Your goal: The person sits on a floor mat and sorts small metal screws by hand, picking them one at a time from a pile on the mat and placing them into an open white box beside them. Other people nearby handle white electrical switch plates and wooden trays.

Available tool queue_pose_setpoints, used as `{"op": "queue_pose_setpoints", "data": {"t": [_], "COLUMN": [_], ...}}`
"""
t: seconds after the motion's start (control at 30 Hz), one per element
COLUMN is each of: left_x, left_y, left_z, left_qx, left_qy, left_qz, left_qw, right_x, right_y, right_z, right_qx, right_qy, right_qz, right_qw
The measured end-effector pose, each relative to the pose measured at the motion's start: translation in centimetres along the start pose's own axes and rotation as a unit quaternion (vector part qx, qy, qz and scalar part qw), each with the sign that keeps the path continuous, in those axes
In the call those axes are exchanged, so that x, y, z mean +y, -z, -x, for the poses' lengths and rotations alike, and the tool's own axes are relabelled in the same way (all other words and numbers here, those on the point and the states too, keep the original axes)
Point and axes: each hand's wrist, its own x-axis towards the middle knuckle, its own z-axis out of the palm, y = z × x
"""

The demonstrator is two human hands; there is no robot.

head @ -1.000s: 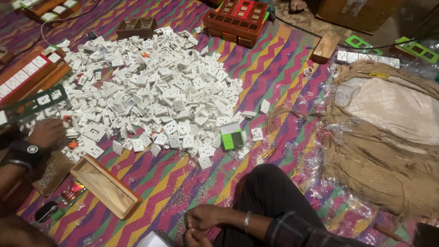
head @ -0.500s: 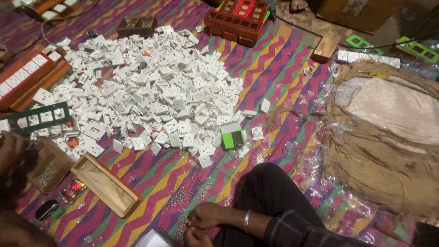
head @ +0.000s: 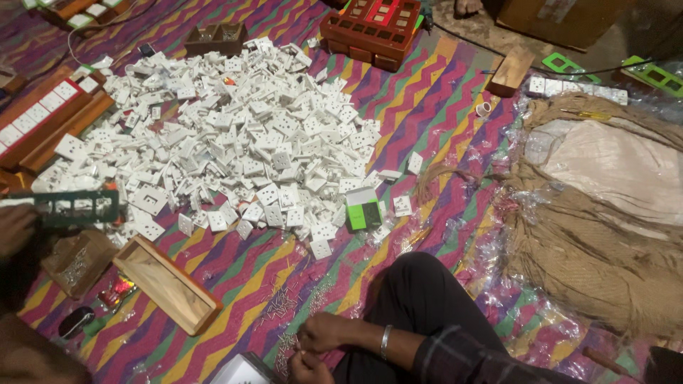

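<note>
My two hands are close together at the bottom centre, just above a white flat piece (head: pixel 242 370). My right hand (head: pixel 329 333) wears a metal bangle and a plaid sleeve; its fingers are pinched together. My left hand (head: pixel 306 368) sits right below it, fingers curled. Whatever is between them is too small to see. Small metal screws (head: pixel 284 309) lie scattered on the striped mat (head: pixel 434 107) beside them. My black-trousered knee (head: pixel 427 291) rises to the right. A large heap of white socket plates (head: pixel 235 135) fills the middle.
A co-worker's hand (head: pixel 16 229) at the left edge holds a dark green frame (head: pixel 75 206). A wooden tray (head: pixel 167 284), a box of screws (head: pixel 75 263), a green-and-black box (head: pixel 364 212), a red crate (head: pixel 373 28), wooden racks (head: pixel 43 121) and burlap sacking (head: pixel 597 235) surround the heap.
The co-worker's hand has pulled back to the left edge and lifted the green frame off the heap toward the near side. My hands have stayed almost still.
</note>
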Motion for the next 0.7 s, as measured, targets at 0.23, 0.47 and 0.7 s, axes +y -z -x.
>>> {"op": "queue_pose_setpoints", "data": {"t": [0.23, 0.47, 0.7], "left_x": [0.9, 0.4, 0.3], "left_y": [-1.1, -0.4, -0.5], "left_z": [-0.5, -1.7, -2.6], "left_qx": [0.026, 0.0, -0.01], "left_qy": [0.072, 0.067, 0.076], "left_qz": [0.12, 0.15, 0.168], "left_qw": [0.99, 0.986, 0.983], "right_x": [0.2, -0.1, -0.3], "right_y": [0.4, 0.9, 1.5], "right_z": [-0.2, -0.8, -0.7], "right_qx": [-0.022, -0.072, -0.05], "right_qy": [0.019, -0.019, -0.075], "right_qz": [-0.105, -0.166, -0.218], "right_qw": [0.994, 0.983, 0.972]}}
